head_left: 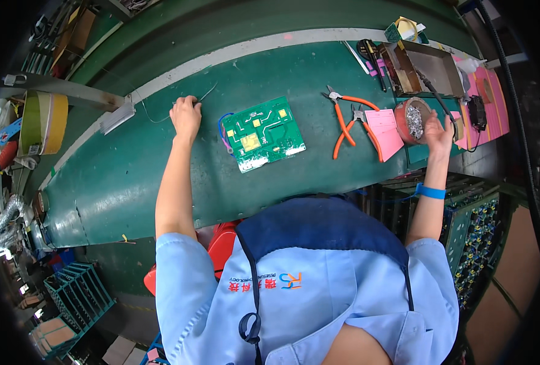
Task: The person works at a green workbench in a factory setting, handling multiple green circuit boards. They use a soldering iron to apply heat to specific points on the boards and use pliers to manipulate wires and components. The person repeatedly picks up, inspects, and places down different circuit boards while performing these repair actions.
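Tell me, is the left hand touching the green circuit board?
Apart. The head view shows bare green belt between the left hand and the circuit board.

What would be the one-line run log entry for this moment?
left hand: on thin wire | right hand: at red tub | circuit board: between, untouched

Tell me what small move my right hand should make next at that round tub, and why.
Probably dip the right hand into the round tub and pinch a shiny piece: it rests at the rim, apparently empty, while the left hand sits on the green table beside the circuit board.
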A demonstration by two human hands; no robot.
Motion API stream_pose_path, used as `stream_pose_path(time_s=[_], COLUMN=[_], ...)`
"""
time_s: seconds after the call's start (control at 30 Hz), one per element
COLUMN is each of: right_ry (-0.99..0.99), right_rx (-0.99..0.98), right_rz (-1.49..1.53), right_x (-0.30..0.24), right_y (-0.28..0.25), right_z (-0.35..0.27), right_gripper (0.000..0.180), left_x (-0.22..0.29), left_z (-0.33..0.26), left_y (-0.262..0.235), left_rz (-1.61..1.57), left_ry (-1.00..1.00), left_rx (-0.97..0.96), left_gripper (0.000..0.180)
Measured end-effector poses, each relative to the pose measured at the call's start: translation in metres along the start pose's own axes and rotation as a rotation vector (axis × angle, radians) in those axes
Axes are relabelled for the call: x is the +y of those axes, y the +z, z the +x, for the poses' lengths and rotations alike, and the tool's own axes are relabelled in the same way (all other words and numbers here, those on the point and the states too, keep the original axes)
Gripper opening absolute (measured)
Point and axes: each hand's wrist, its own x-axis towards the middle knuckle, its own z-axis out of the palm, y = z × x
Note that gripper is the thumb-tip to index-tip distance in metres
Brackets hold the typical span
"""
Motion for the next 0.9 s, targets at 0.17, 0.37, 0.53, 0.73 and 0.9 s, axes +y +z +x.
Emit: stream_pose_path(time_s=[0.17, 0.37, 0.53, 0.73, 0.9], right_ry=[-0.095, -0.049, -0.063, -0.456, -0.319], right_rx=[-0.108, 0.036, -0.047, -0.100, -0.243], right_rz=[-0.020, -0.066, 0.005, -0.307, -0.167], right_x=[-0.027, -0.047, -0.054, -0.070, -0.033], right_y=[-0.022, -0.034, -0.026, -0.026, 0.018], right_z=[0.039, 0.079, 0.092, 0.087, 0.030], right_gripper=[0.043, 0.044, 0.041, 0.044, 0.045], left_x=[-0.008, 0.050, 0.059, 0.059, 0.062], left_z=[0.007, -0.015, -0.044, -0.068, -0.079], left_y=[-0.013, -0.112, -0.124, -0.112, -0.106], left_rz=[-0.391, -1.098, -1.334, -1.242, -1.136], left_ry=[-0.066, -0.158, -0.286, -0.353, -0.367], left_rx=[-0.247, -0.622, -0.659, -0.478, -0.388], left_gripper=[0.009, 0.011, 0.021, 0.014, 0.014])
